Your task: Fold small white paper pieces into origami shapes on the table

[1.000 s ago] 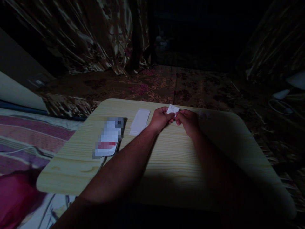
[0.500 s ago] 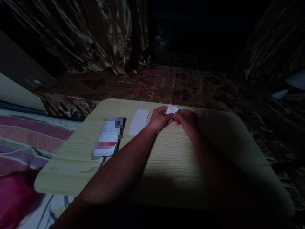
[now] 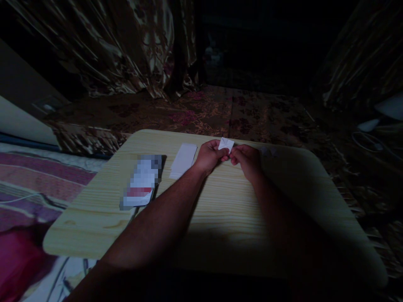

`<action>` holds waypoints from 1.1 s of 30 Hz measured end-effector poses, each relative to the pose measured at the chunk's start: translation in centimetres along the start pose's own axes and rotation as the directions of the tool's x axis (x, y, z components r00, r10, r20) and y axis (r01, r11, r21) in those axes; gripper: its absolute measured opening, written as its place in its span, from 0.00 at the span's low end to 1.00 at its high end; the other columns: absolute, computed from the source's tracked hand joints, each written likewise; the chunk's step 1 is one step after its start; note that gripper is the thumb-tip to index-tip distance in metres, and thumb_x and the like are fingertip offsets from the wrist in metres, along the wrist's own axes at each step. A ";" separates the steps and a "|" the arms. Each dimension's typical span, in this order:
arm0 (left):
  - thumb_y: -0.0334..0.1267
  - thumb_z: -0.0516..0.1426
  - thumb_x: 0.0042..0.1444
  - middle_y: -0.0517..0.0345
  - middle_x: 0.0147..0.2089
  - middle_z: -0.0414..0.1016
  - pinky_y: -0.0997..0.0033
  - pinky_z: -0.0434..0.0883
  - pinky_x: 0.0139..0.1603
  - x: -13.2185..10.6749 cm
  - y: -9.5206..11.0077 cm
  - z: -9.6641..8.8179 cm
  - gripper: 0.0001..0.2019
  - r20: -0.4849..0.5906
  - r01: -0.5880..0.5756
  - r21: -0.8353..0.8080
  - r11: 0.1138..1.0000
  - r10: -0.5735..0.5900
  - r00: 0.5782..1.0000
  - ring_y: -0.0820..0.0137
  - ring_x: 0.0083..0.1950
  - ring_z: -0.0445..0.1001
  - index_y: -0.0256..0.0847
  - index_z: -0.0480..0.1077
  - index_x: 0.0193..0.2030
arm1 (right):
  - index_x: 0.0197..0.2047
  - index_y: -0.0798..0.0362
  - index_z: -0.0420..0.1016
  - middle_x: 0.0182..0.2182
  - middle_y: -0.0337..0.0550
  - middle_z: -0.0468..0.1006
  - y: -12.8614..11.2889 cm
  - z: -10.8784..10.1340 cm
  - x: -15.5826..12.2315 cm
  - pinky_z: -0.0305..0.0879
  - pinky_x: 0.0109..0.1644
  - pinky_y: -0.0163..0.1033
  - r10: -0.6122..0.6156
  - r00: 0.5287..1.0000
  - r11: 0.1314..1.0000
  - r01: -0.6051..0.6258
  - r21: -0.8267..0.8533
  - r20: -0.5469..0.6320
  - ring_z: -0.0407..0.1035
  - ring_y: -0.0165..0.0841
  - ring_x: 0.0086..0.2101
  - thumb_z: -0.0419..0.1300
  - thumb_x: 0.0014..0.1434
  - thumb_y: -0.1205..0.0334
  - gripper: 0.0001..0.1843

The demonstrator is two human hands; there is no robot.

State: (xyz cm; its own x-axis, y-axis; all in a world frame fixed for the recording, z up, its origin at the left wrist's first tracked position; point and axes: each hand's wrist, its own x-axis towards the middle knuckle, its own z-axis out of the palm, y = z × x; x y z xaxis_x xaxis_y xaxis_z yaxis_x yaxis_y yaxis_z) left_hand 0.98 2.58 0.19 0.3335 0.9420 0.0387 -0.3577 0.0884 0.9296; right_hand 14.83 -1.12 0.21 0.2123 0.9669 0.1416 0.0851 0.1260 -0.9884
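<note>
A small folded white paper [image 3: 226, 144] is pinched between both of my hands near the far edge of a light wooden table [image 3: 220, 209]. My left hand [image 3: 210, 156] grips its left side with closed fingers. My right hand [image 3: 247, 160] pinches its right side, fingers closed too. A flat white strip of paper [image 3: 183, 160] lies on the table just left of my left hand. Further left lies a blurred white and red flat object [image 3: 142, 183].
The low table stands on a dark patterned carpet [image 3: 220, 111]. Shiny patterned curtains [image 3: 126, 46] hang behind. A striped cloth [image 3: 40, 184] lies at the left. White cables and objects [image 3: 374, 130] sit at the far right in the dark.
Both hands stay on the small paper, which shifted very slightly left; the view drifted a little.
</note>
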 end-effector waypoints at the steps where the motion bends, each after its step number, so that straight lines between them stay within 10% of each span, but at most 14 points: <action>1: 0.36 0.69 0.38 0.56 0.26 0.76 0.77 0.66 0.24 0.0 0.0 0.0 0.18 -0.002 0.004 -0.003 1.000 -0.004 1.000 0.77 0.22 0.70 0.32 0.71 0.34 | 0.30 0.55 0.74 0.22 0.39 0.76 0.1 0.0 0.0 0.64 0.23 0.32 -0.005 1.000 1.000 0.005 0.009 0.004 0.67 0.27 0.19 0.61 0.50 0.53 0.12; 33: 0.33 0.66 0.39 0.59 0.28 0.75 0.78 0.64 0.24 -0.2 0.0 0.4 0.19 0.022 -0.034 0.020 0.999 0.033 0.999 0.79 0.23 0.68 0.33 0.69 0.39 | 0.27 0.54 0.74 0.19 0.37 0.74 0.1 -0.1 0.0 0.63 0.23 0.32 0.040 0.999 0.999 -0.040 -0.023 0.011 0.66 0.27 0.19 0.59 0.47 0.59 0.08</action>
State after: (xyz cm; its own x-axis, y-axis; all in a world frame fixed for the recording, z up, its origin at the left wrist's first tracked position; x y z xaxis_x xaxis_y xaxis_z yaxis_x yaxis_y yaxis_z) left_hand 1.23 2.27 0.27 0.3403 0.9371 0.0775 -0.3514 0.0503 0.9349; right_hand 14.91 -1.10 0.09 0.2048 0.9735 0.1014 0.0989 0.0825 -0.9917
